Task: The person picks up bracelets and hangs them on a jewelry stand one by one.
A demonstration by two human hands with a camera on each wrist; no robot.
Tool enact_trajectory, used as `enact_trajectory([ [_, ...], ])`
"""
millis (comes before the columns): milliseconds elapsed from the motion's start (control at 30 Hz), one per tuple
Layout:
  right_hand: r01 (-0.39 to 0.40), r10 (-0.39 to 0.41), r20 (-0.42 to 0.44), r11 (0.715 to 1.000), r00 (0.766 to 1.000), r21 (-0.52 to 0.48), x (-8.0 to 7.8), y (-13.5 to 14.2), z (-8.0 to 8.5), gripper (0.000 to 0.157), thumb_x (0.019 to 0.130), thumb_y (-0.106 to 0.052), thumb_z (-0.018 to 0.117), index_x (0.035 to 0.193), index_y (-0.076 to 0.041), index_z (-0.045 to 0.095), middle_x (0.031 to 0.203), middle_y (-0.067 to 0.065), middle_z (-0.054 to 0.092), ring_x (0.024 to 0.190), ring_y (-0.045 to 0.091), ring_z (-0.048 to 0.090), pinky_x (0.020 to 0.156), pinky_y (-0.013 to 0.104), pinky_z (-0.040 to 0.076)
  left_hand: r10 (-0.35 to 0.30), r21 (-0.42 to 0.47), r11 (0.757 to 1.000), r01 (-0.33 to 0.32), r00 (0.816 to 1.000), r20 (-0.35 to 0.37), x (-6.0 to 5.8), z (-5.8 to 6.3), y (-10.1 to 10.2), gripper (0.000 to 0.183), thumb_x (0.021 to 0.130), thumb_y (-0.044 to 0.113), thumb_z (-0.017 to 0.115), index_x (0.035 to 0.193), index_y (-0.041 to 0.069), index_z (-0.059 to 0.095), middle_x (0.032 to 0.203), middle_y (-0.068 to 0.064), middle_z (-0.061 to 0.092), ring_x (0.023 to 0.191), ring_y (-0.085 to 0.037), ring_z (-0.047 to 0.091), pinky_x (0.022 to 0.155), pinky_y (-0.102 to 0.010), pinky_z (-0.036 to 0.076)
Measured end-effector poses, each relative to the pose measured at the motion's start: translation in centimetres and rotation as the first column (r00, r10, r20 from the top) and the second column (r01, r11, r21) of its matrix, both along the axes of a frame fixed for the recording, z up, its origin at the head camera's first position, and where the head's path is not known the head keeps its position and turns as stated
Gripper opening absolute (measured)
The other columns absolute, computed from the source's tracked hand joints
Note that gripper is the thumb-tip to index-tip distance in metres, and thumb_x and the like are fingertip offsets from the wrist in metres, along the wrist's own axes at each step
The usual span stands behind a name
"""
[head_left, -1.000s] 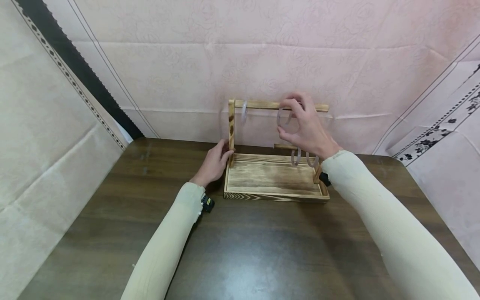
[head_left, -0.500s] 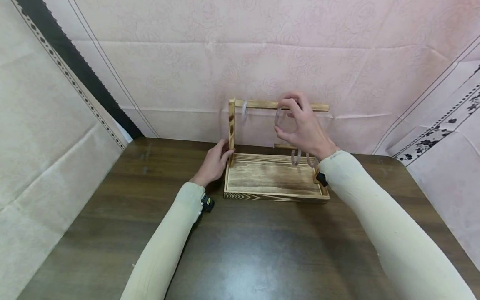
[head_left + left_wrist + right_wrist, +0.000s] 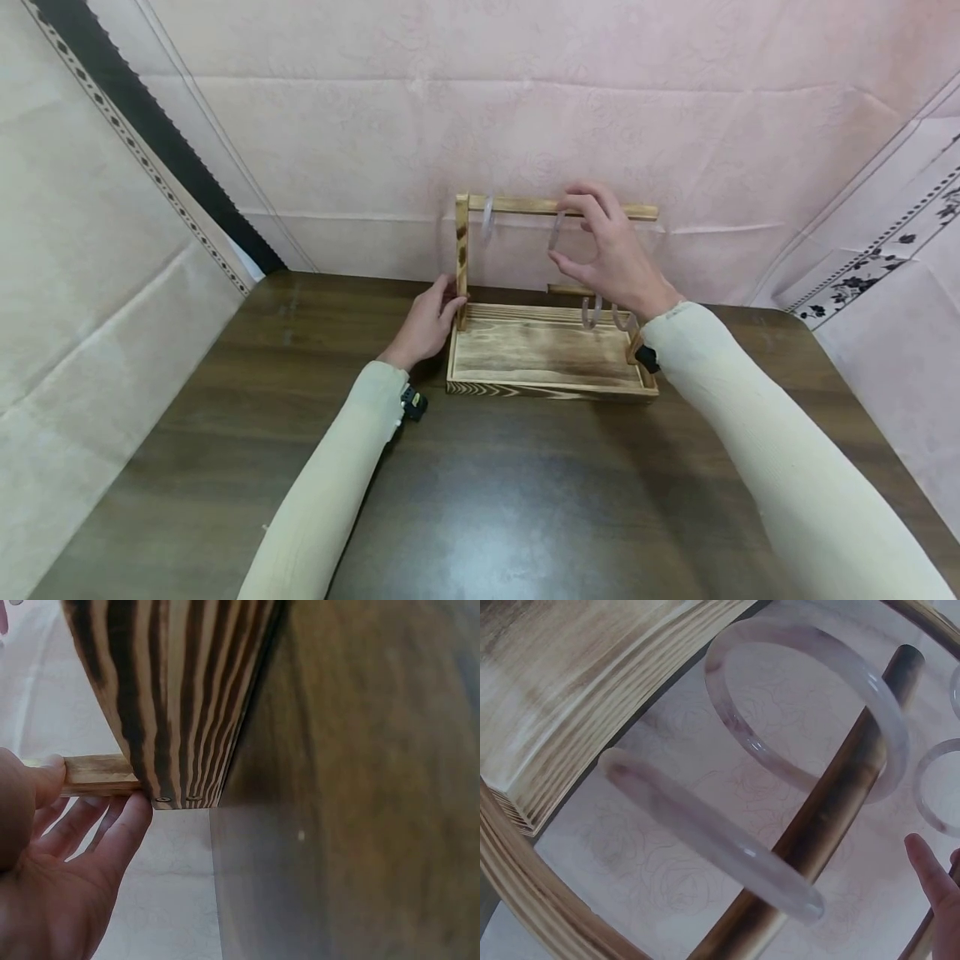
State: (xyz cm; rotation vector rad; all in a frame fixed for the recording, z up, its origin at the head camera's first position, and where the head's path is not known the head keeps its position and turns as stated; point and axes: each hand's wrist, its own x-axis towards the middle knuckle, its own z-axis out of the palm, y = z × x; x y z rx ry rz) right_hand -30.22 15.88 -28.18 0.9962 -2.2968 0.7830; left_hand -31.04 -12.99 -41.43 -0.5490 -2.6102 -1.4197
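Note:
A wooden bangle stand (image 3: 555,390) has a tray base, a tall post at left with an upper bar, and a shorter bar at right. My left hand (image 3: 423,325) grips the left post low down, thumb on one side and fingers on the other, as the left wrist view (image 3: 75,862) shows. At the upper bar, my right hand (image 3: 611,250) pinches a pale translucent bangle (image 3: 555,232) between thumb and fingers. Another bangle (image 3: 487,218) hangs on that bar, further left. Two mottled bangles (image 3: 720,832) hang from the lower bar (image 3: 825,817), below the right hand.
The stand is on a dark brown wooden table (image 3: 480,500), near its back edge. Pale patterned cloth (image 3: 420,125) hangs right behind it and along both sides. Black wrist cameras (image 3: 413,403) sit at the sleeves.
My right hand has shifted slightly left along the upper bar with the bangle, which now appears more edge-on. The left hand keeps its grip on the post.

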Motion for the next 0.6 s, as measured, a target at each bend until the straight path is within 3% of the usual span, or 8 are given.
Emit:
enact_trajectory([
  [167, 0.021, -0.021, 0.019, 1.000, 1.000, -0.004, 0.7, 0.8, 0.3, 0.062, 0.083, -0.003, 0.082, 0.136, -0.007, 0.051, 0.153, 0.017, 0.040, 0.138, 0.031, 0.046, 0.103, 0.053, 0.053, -0.005, 0.000, 1.000, 0.005, 1.000, -0.004, 0.2, 0.2, 0.3, 0.039, 0.108, 0.018, 0.049, 0.144, 0.003, 0.046, 0.128, -0.017, 0.065, 0.123, -0.029, 0.062, 0.103, -0.043, 0.054],
  [467, 0.101, -0.099, -0.038, 0.994, 0.994, 0.038, 2.8, 2.0, 1.3, 0.070, 0.083, -0.012, 0.084, 0.143, -0.007, 0.049, 0.155, 0.018, 0.040, 0.139, 0.033, 0.045, 0.099, 0.052, 0.055, -0.010, -0.022, 1.000, 0.010, 1.000, 0.006, 0.6, 0.4, -0.1, 0.041, 0.109, 0.023, 0.048, 0.145, 0.004, 0.046, 0.130, -0.016, 0.063, 0.122, -0.028, 0.062, 0.102, -0.044, 0.054],
  [600, 0.187, -0.189, 0.040, 0.981, 0.981, 0.059, 4.4, 2.8, 1.4, 0.070, 0.089, -0.026, 0.079, 0.149, -0.014, 0.046, 0.158, 0.014, 0.038, 0.146, 0.032, 0.037, 0.115, 0.057, 0.041, 0.019, -0.089, 0.996, -0.019, 1.000, -0.005, 1.2, 0.9, -0.5, 0.047, 0.109, 0.030, 0.047, 0.149, 0.005, 0.043, 0.134, -0.015, 0.060, 0.123, -0.027, 0.059, 0.102, -0.045, 0.052],
])
